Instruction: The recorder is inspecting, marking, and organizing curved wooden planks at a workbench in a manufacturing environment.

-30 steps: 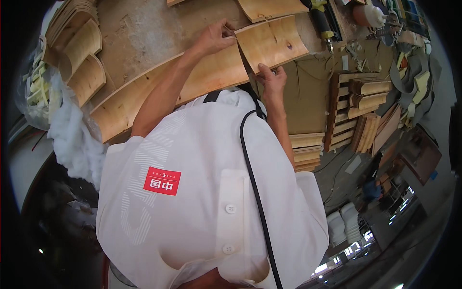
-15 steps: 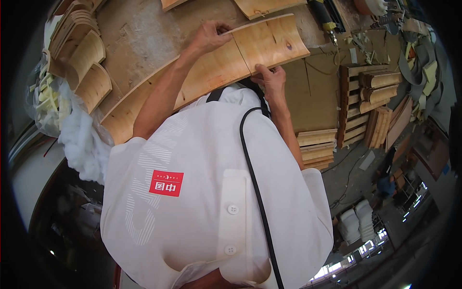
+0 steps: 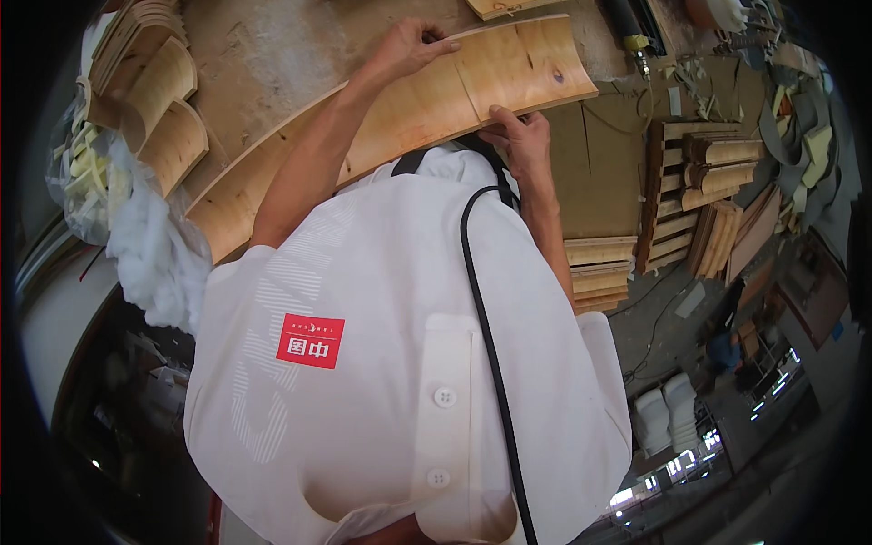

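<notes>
Both hands (image 3: 413, 45) (image 3: 518, 141) grip opposite edges of the curved wooden panel (image 3: 436, 104).

- The left hand (image 3: 413, 45) has crept along the far edge of the curved wooden panel (image 3: 400, 118) and now pinches that edge right at the seam between its two pieces; a second ago it lay a little short of the seam.
- The right hand (image 3: 516, 138) has shifted on the near edge, its fingers now hooked over the shorter piece just past the seam.
- The panel itself has turned slightly on the workbench (image 3: 272, 54), its right end swung nearer the bench's right edge.
</notes>
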Demonstrator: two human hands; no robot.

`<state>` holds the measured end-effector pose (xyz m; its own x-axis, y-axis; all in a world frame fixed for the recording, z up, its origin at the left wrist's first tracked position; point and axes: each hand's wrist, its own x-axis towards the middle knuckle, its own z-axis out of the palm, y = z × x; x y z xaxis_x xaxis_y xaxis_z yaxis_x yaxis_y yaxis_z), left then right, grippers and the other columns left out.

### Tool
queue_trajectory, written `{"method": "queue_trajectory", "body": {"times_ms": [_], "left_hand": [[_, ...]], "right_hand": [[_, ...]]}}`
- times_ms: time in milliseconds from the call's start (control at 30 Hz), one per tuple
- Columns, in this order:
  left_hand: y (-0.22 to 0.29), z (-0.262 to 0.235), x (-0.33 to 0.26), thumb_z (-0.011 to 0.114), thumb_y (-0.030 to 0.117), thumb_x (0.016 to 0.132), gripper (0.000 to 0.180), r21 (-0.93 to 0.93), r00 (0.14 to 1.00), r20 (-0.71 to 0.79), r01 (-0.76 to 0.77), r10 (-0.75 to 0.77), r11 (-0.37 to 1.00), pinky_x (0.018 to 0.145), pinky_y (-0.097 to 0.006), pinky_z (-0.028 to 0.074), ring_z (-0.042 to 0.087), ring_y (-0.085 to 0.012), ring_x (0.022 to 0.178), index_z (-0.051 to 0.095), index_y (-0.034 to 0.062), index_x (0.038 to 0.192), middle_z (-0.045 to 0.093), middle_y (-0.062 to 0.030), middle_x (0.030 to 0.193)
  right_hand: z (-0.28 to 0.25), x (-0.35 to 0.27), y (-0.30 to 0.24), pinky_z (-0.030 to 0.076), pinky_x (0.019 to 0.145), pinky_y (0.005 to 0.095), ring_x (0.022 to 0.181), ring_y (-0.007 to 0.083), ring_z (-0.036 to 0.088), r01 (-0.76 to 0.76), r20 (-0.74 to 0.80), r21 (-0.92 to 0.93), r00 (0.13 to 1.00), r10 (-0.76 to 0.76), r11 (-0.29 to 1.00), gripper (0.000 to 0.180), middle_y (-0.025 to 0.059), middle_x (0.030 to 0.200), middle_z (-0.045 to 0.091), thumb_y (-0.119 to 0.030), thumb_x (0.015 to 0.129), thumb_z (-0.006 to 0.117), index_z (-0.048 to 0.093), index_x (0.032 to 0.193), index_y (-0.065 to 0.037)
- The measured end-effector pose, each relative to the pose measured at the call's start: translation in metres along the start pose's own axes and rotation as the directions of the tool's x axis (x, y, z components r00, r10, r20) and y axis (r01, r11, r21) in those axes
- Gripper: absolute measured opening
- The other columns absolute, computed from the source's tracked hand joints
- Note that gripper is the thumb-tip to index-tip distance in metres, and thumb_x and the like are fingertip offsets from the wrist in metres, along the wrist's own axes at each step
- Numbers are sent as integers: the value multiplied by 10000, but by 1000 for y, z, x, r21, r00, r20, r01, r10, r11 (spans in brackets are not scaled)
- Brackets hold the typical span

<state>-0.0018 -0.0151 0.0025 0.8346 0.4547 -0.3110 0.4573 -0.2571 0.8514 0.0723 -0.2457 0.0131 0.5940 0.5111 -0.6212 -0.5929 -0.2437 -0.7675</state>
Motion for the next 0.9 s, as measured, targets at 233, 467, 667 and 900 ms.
{"method": "queue_trajectory", "body": {"times_ms": [233,467,667,900], "left_hand": [[-5,3,1,738,374,763,385,-35,1000,-24,-16,15,999,623,-283,495,620,-145,672,706,13,893,675,-92,755],[-10,1,3,735,378,761,391,17,998,-3,-64,64,998,645,-293,497,629,-164,687,703,14,903,681,-97,767],[-9,2,2,722,404,758,404,67,999,-2,-50,50,997,631,-311,487,625,-172,670,696,23,890,672,-98,747],[-6,3,0,706,385,786,413,131,998,-28,-52,56,990,584,-292,452,562,-131,624,678,-17,880,619,-65,681]], "right_hand": [[3,-5,-1,595,662,355,768,258,675,39,9,23,999,-39,999,313,176,932,647,-71,811,666,537,1049,87],[3,-6,0,597,649,360,722,255,672,33,5,6,999,-33,999,306,176,914,649,-71,809,673,548,1032,96],[2,-7,0,586,595,338,679,266,670,-54,2,-25,999,54,998,334,204,873,645,-144,822,674,556,977,127],[7,-15,-5,579,561,326,664,264,673,-173,-17,-93,985,172,981,357,217,829,652,-179,812,681,588,913,151]]}}
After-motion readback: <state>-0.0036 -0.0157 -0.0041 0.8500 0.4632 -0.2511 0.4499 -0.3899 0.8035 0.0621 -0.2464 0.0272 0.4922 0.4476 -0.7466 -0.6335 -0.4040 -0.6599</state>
